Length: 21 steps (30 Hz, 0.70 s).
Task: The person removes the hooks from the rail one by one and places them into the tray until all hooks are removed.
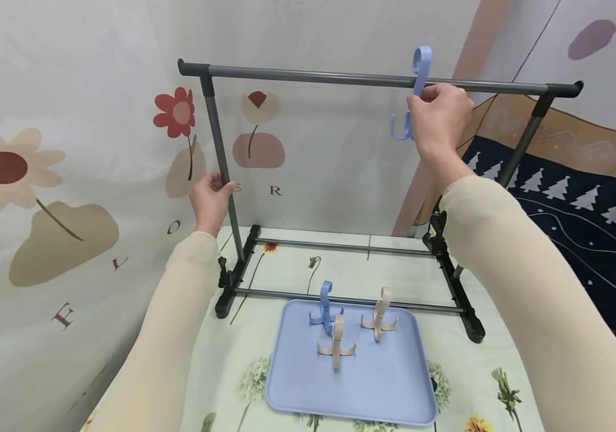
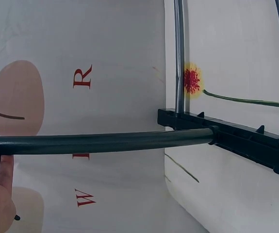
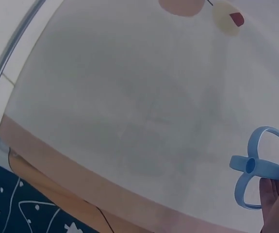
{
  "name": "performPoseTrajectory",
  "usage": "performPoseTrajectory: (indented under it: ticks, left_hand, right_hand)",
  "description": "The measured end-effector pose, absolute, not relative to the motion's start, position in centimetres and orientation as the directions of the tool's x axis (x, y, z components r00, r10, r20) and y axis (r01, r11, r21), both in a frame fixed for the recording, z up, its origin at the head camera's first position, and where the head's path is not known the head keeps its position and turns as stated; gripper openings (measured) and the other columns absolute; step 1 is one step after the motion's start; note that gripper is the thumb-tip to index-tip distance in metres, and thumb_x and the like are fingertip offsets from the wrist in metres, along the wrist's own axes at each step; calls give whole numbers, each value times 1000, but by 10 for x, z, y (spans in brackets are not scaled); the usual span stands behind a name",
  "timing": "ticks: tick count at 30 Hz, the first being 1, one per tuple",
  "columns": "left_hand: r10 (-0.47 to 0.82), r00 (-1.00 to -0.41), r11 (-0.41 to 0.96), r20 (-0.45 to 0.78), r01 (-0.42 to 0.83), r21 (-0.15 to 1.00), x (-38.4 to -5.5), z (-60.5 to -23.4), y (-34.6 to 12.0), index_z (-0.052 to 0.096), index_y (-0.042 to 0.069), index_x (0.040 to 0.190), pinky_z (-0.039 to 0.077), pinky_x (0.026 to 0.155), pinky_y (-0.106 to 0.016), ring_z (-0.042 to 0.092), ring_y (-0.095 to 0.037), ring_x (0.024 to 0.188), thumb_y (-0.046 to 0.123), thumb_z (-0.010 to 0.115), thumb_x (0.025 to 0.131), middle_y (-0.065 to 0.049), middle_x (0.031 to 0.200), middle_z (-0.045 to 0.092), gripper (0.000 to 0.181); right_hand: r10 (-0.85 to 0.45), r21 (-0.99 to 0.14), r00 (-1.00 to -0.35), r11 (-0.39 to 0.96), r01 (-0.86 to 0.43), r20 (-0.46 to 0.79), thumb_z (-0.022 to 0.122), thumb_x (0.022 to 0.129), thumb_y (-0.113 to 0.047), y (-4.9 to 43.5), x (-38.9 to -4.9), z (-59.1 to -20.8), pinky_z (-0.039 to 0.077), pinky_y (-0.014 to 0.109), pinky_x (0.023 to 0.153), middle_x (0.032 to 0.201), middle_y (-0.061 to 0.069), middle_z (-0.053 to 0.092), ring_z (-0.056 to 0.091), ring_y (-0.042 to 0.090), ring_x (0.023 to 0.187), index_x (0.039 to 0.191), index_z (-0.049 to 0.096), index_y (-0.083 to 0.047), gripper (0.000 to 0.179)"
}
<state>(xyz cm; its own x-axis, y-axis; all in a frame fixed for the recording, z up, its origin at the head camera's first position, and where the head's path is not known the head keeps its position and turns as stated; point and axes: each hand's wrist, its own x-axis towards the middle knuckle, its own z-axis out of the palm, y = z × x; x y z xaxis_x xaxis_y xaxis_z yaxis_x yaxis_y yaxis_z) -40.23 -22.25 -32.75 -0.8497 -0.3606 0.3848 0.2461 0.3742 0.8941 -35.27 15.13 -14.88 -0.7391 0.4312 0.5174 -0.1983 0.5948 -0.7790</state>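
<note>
A dark grey rack has a top rail (image 1: 308, 77) between two posts. My right hand (image 1: 441, 117) pinches the stem of a blue multi-prong hook (image 1: 421, 63) at the rail's right part. Its curved top rises above the rail; I cannot tell whether it bears on it. Its curled prongs (image 3: 255, 143) show below my fingers in the right wrist view. My left hand (image 1: 212, 201) grips the rack's left post (image 1: 220, 138) about midway up; in the left wrist view the fingers (image 2: 2, 172) lie against this post.
On the table before the rack lies a blue tray (image 1: 308, 393). It holds another blue hook (image 1: 325, 306) and two beige hooks, one right (image 1: 380, 315) and one nearer (image 1: 337, 342). Black base feet (image 1: 237, 273) stand on a flowered cloth. A patterned curtain hangs behind.
</note>
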Motion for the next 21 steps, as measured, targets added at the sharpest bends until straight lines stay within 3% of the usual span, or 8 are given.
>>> performPoseTrajectory:
  ticks: [11,21]
  left_hand:
    - [-356,-856,377,375,236,896,-404,-328,-223,61,3,121,48,95,-37,63,-21,109,18,67,96,-11,117,66,29]
    - [-353,-857,369,375,241,898,-402,-329,-228,60,3,122,48,96,-36,62,-20,110,19,67,96,-11,119,66,31]
  right_hand:
    - [383,-780,-737,546,-305,557,67,94,-36,154,-343,-164,52,29,93,110,8,71,66,15,97,119,71,-10,37]
    - [350,-779,-746,522,-347,567,68,94,-34,158,-333,-177,50,31,96,114,10,69,66,15,102,122,69,-8,38]
